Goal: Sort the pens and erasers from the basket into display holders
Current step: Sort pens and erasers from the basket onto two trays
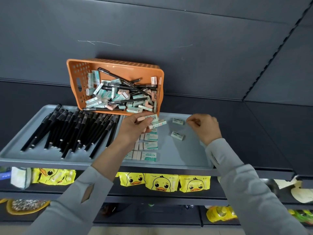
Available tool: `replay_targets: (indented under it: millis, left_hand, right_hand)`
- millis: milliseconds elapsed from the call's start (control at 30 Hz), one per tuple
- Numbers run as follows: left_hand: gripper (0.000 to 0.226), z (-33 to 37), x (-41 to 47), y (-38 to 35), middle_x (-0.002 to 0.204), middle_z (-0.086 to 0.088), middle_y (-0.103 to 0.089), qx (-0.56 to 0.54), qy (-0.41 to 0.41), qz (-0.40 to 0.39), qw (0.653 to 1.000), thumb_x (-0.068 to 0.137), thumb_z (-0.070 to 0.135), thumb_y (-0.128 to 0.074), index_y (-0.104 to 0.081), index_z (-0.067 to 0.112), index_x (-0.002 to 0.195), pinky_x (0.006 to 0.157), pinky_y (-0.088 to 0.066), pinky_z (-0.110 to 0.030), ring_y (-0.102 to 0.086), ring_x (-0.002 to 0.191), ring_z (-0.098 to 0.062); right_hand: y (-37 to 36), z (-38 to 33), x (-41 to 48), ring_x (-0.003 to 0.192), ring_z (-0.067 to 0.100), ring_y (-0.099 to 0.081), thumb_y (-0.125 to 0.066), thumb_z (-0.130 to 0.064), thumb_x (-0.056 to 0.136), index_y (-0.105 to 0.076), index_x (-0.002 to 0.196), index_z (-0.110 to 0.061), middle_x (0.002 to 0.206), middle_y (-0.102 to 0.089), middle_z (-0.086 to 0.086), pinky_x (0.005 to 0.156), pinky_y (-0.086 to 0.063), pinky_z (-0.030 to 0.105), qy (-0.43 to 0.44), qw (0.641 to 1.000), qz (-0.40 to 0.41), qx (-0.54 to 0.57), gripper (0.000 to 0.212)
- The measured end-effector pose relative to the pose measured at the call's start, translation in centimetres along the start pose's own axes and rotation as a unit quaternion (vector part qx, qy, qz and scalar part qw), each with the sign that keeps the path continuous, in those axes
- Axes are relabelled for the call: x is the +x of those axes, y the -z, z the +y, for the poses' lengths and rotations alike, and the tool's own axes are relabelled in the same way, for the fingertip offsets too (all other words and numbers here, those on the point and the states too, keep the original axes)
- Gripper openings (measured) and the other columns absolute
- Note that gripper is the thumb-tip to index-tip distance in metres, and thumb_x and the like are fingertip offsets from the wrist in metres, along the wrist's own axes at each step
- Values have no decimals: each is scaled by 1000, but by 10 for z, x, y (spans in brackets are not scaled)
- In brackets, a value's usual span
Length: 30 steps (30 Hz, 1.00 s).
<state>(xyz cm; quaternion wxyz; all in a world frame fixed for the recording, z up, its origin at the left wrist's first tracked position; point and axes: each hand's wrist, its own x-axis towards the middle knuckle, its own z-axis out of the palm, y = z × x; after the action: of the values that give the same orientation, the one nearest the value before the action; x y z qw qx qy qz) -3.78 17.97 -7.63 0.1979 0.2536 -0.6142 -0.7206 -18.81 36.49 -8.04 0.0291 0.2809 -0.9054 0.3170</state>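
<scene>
1. Grey sleeves [245, 184] reach over yellow duck packets [160, 183] shelved below both hands.
2. Left hand [133, 128] grips several erasers [155, 120], long axes pointing rightward, above the eraser rows [149, 145].
3. Right hand [205, 127] is curled, nothing seen inside; two loose erasers [177, 135] lie just left.
4. Tilted orange basket [74, 78] stands behind the left hand; pens [76, 129] left of it point away.

Dark shelf [257, 136]: pen tray [25, 159], eraser tray [186, 155], tilted orange basket [74, 85].
</scene>
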Motion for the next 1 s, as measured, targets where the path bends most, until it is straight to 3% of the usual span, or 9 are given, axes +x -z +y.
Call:
replay_targets:
  millis: [100, 200, 367, 533, 600, 667, 800, 900, 1000]
  left_hand:
    - [18, -1, 0, 1, 82, -1, -67, -5, -1, -2, 1000, 90, 7, -64, -72, 21, 97, 67, -57, -20, -56, 61, -6]
    - [19, -3, 0, 2, 86, -3, -67, -1, 3, -17, 1000, 91, 7, -63, -71, 19, 104, 74, -58, -24, -58, 66, -8]
    - [26, 0, -5, 3, 97, -5, -64, 13, -2, -58, 998, 93, 1, -58, -67, 14, 114, 64, -52, -13, -60, 74, -12]
    - [28, -2, -7, 5, 97, -2, -66, 10, -10, -70, 997, 92, 0, -58, -68, 15, 114, 66, -52, -14, -63, 69, -5]
    - [28, -2, -7, 3, 100, -4, -67, 9, -17, -73, 997, 92, -1, -59, -68, 16, 112, 67, -53, -15, -64, 72, -6]
    - [27, -2, -7, 2, 106, -7, -67, 11, -29, -80, 996, 91, -1, -60, -69, 18, 109, 69, -55, -18, -65, 75, -7]
    - [28, -2, -7, 1, 113, -3, -67, 32, -54, -92, 994, 88, -4, -63, -69, 11, 111, 70, -59, -26, -68, 78, -11]
    - [28, -3, -8, 2, 100, -4, -67, 37, -48, -80, 995, 87, -7, -62, -68, 12, 107, 65, -57, -21, -66, 78, -8]
    - [29, -5, -8, 8, 95, -4, -63, 32, -39, -58, 997, 88, -7, -61, -69, 17, 100, 68, -58, -22, -62, 84, -14]
  right_hand:
    - [2, -7, -4, 77, 10, -63, -76, -22, 79, -76, 85, -20, 81, -70, -8, 77, -52, 23, 34, 995, -84, 45, 6]
    - [-6, -12, -8, 77, 8, -60, -81, -25, 74, -75, 89, -20, 84, -66, -8, 76, -50, 21, 91, 981, -172, -4, 16]
    - [-24, -7, 5, 80, 19, -60, -78, -14, 77, -76, 86, -14, 87, -67, 2, 77, -50, 32, 153, 986, -42, -51, 9]
    - [-29, -12, 13, 83, 26, -63, -73, -12, 82, -76, 91, -12, 93, -67, 7, 75, -50, 30, 147, 986, -7, -74, 10]
    - [-27, -24, 10, 81, 19, -65, -67, -18, 89, -75, 94, -16, 91, -70, 1, 76, -51, 29, 109, 994, 3, 12, 10]
    - [-22, -40, 6, 82, 9, -66, -62, -25, 94, -74, 97, -18, 88, -72, -6, 79, -52, 27, 45, 984, -62, 159, 15]
    - [-17, -61, -2, 77, 2, -63, -73, -12, 84, -73, 97, -10, 91, -73, 3, 79, -52, 20, 48, 945, -161, 279, 13]
    - [-19, -59, -1, 72, 5, -64, -74, -4, 81, -72, 89, -8, 88, -74, 9, 71, -53, 19, 6, 934, -116, 336, 9]
    - [-11, -37, 2, 69, 4, -64, -76, -5, 79, -73, 82, -19, 81, -73, -4, 71, -51, 17, -2, 964, -36, 263, 15]
